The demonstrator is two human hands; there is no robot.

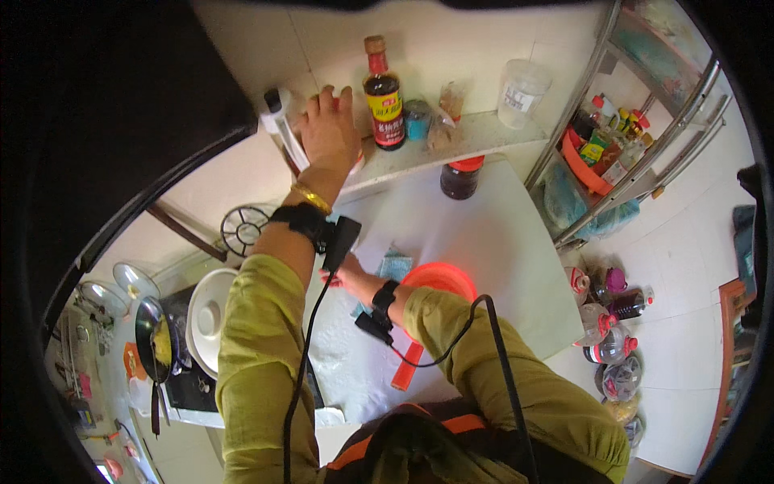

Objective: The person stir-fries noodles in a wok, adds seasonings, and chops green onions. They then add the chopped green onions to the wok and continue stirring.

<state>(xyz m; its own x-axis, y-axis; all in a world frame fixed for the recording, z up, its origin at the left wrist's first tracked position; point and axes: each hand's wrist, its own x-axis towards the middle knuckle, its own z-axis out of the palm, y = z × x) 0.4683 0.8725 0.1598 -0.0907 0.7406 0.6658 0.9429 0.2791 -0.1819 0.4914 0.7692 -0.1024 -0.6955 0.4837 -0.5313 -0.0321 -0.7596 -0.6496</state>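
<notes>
At the wall shelf (417,154), my left hand (331,132) reaches up with its fingers spread over a red-and-white container (358,164), which it mostly hides. Whether the fingers grip it, I cannot tell. A soy sauce bottle (385,106) stands just right of that hand, and a white bottle with a black cap (278,109) is to its left. Lower down, my right hand (346,272) is over the white counter (508,242), partly covered by the left wrist's black device. Beside it lie a light-blue cloth (396,265) and a red plastic basin with a handle (441,275).
A dark-lidded wok area lies left: wok (151,330) with yellow food, white lidded pot (208,320), black hob (184,387). A red-lidded jar (461,178) stands under the shelf. Right are a metal rack (595,121) and several floor bottles (611,345). Black cables (505,357) trail from both wrists.
</notes>
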